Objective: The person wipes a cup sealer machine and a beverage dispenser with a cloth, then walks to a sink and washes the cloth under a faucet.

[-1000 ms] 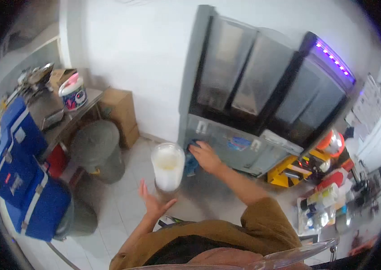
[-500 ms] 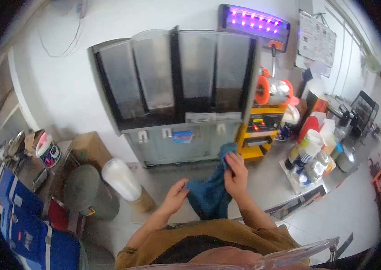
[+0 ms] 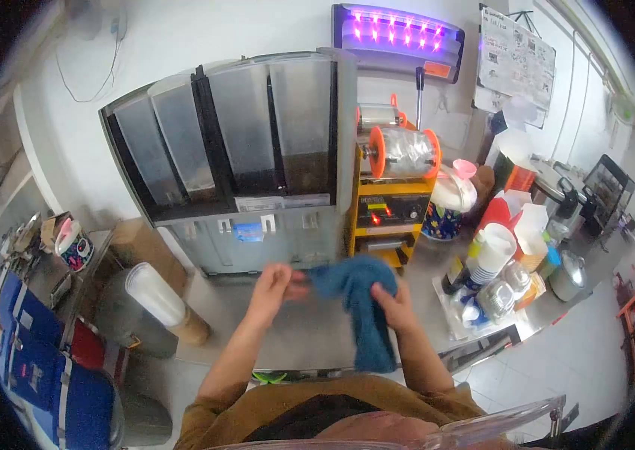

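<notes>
I hold a dark blue cloth (image 3: 358, 304) above the steel counter (image 3: 310, 334). My left hand (image 3: 274, 289) pinches its left corner. On the cloth's right side, my right hand (image 3: 396, 307) grips it where it hangs down toward my body. Both hands are in front of the grey three-tank drink dispenser (image 3: 238, 154). A tall stack of clear cups (image 3: 158, 296) lies tilted at the counter's left end.
A yellow cup-sealing machine (image 3: 388, 206) with an orange film roll stands right of the dispenser. Cup stacks, bottles and a steel pot (image 3: 568, 277) crowd the right counter. Blue coolers (image 3: 47, 375) and a grey bin (image 3: 118, 315) stand at left. A purple light bar (image 3: 400, 30) hangs above.
My right hand lifted the cloth off the dispenser front. My left hand left the cup stack and took the cloth's corner. The view swung right, and the cloth is now spread between both hands.
</notes>
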{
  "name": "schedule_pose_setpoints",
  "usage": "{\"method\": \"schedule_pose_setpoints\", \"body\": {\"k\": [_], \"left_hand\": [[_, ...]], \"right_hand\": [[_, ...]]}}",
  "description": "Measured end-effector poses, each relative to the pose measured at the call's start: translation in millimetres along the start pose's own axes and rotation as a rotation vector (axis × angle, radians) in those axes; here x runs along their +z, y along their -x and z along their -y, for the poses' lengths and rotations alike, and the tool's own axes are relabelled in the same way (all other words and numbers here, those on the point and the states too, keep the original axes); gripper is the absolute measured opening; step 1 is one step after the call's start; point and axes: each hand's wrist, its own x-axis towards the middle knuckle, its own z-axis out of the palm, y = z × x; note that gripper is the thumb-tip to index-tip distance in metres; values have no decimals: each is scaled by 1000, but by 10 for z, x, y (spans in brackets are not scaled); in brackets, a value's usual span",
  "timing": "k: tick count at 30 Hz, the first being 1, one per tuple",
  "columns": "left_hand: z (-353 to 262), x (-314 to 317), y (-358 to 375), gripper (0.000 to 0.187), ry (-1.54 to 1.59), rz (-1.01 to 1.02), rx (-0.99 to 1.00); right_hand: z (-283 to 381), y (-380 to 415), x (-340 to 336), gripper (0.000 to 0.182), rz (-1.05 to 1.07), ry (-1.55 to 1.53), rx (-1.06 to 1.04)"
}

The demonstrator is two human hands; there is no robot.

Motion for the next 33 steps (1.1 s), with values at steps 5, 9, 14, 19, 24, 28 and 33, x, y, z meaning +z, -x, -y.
{"method": "schedule_pose_setpoints", "body": {"k": [5,9,14,19,24,28,33], "left_hand": [[502,-335,422,17,1,-100,6],[528,-486,786,17,-78,-200,30],[473,-664,1119,15,-160,-334,105],[440,-761,1396,13,-141,-453,51],[388,-838,1568,14,-160,-512,58],[313,-838,1542,13,-163,-554,81],[316,-859,1412,13,-149,-541,54]], "right_hand": [[383,-844,-296,60,-8,-33,-350],[1163,-2160,16,46,-241,659,-1051],[1058,-3033,427,41,-534,588,-1115],[39,-2439,314,41,-489,635,-976],[200,-2544,214,43,-353,473,-880],[1050,-3064,153,46,-226,365,-986],[1419,-3230,214,36,-231,382,-1174]]}}
